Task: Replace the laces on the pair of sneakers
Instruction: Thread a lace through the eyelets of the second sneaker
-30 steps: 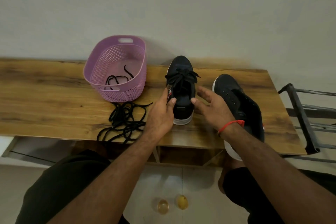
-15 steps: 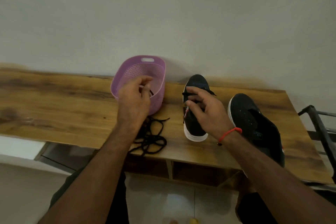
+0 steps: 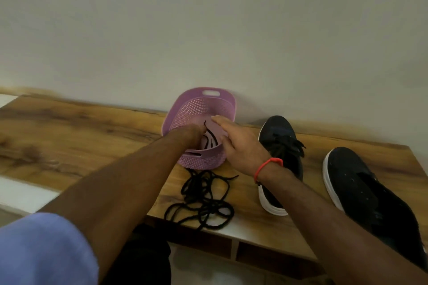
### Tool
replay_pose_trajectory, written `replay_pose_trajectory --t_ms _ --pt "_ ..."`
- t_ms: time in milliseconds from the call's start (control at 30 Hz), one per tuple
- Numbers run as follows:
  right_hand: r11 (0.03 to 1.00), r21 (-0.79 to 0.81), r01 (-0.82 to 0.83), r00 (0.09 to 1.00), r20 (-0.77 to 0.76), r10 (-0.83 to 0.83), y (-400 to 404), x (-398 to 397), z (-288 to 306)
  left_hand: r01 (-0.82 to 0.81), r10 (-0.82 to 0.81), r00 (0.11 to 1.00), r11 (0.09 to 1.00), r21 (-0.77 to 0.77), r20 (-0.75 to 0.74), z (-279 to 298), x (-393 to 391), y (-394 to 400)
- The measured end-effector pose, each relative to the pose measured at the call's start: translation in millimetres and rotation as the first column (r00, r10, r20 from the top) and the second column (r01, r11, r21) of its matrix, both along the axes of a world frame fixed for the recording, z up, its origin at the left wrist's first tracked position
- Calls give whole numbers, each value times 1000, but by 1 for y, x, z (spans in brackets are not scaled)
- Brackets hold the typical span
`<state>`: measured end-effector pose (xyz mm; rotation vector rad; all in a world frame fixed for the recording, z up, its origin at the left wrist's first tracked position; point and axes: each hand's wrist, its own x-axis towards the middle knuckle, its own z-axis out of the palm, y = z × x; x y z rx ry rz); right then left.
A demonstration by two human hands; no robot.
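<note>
Purple basket (image 3: 199, 164) holds black laces (image 3: 209, 140). Left hand (image 3: 187, 135) reaches inside, its grip hidden. Right hand (image 3: 240, 148) rests flat-fingered on the rim, grasping nothing.

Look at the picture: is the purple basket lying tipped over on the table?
No, the purple basket stands upright on the wooden table, its opening facing up with a black lace inside.

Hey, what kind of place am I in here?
Probably a room at home: a wooden table against a plain wall, with a purple basket and sneakers on it.
</note>
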<state>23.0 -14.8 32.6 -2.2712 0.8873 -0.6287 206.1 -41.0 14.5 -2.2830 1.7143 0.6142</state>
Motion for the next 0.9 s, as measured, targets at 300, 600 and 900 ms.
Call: replay_pose_trajectory --t_ms 300,600,900 --pt "998 57 28 1000 11 -29 -2 -2 -9 -60 59 998 997 -39 -19 -7 1 -17" --pt "936 345 -75 911 405 -76 4 -33 31 -83 -316 599 890 -449 -736 129 -60 45" --pt "918 375 130 870 400 -287 35 -114 72 -261 -460 119 841 -475 -880 240 -139 95"
